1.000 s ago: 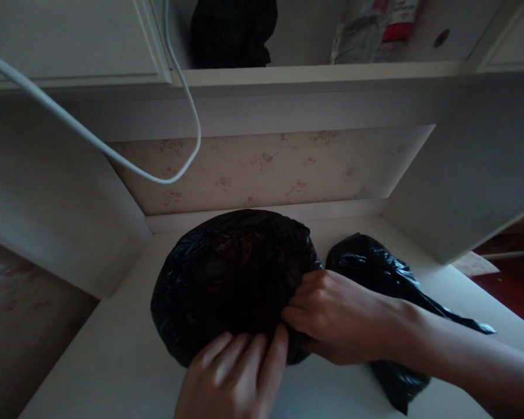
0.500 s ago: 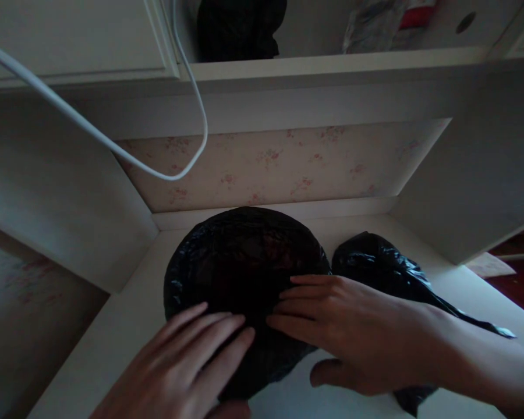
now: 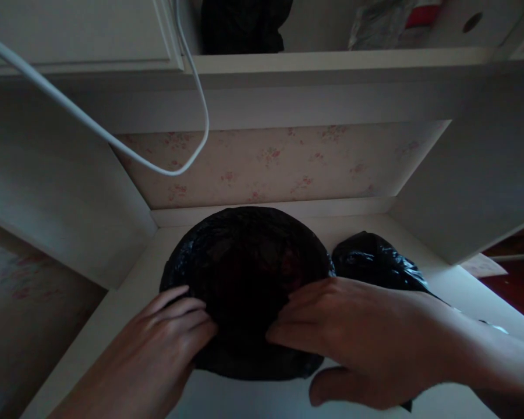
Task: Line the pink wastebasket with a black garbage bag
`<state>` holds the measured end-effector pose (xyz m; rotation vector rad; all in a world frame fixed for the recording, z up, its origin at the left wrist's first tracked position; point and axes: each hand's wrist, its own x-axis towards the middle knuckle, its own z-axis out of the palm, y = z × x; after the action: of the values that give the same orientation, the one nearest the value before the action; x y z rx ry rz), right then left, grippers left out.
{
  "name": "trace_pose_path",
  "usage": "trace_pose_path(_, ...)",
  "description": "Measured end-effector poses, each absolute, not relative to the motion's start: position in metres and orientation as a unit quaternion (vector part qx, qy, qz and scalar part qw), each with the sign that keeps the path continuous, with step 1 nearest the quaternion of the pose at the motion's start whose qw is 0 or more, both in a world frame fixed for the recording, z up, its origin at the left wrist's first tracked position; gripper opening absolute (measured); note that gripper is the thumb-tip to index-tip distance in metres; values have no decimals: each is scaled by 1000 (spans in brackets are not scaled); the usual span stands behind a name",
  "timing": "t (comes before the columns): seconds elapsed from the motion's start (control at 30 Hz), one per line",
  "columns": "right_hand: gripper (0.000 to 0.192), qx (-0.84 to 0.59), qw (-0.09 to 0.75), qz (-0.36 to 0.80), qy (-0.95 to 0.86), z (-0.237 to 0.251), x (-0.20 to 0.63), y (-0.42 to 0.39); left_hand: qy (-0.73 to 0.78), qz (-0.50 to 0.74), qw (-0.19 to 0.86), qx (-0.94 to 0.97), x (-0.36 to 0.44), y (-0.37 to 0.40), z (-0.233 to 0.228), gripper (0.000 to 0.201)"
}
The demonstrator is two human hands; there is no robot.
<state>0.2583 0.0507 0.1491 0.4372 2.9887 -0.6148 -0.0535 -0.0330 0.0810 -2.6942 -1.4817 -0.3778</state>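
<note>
Both grips spread flat on a round bundle wrapped in crinkled black plastic (image 3: 244, 279).

Left hand (image 3: 166, 331) presses its near-left edge, right hand (image 3: 349, 326) its near-right; the bundle lies just beyond the fingers on the white desk (image 3: 113, 326), and a smaller black plastic bag (image 3: 375, 262) sits beyond the right grip.

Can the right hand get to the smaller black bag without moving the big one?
Probably yes. The right hand rests on the big black bag, and the smaller black bag lies just beyond its wrist on the white desk, with nothing between them.
</note>
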Motion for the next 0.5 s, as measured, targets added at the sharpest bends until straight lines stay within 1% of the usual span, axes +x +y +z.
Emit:
trace_pose_path(0.03, 61, 142, 23, -193, 971, 151, 261, 52, -484, -111, 59, -866, -62, -34, 82, 68)
trace_pose_path(0.1, 71, 144, 10, -179, 973, 151, 263, 54, -464, -90, 124, -872, -65, -37, 85, 67)
trace_pose_path(0.13, 75, 142, 9, -176, 974, 149, 262, 55, -436, -87, 140, -885, -60, -38, 88, 66)
trace_pose_path(0.2, 78, 129, 11, -179, 975, 143, 258, 56, -370, -102, 133, -914, -38, -39, 94, 62)
trace_pose_path(0.27, 71, 122, 16, -181, 976, 136, 249, 56, -350, -126, 91, -924, -11, -39, 98, 51)
trace_pose_path(0.37, 53, 123, 48, -175, 976, 132, 236, 57, -413, -124, 39, -901, 15, -39, 96, 33)
trace_pose_path(0.43, 39, 129, 107, -169, 971, 134, 230, 59, -442, -95, 16, -892, 16, -40, 91, 25)
trace_pose_path(0.5, 27, 141, 188, -153, 960, 140, 228, 60, -445, -76, -6, -892, 8, -43, 86, 31)
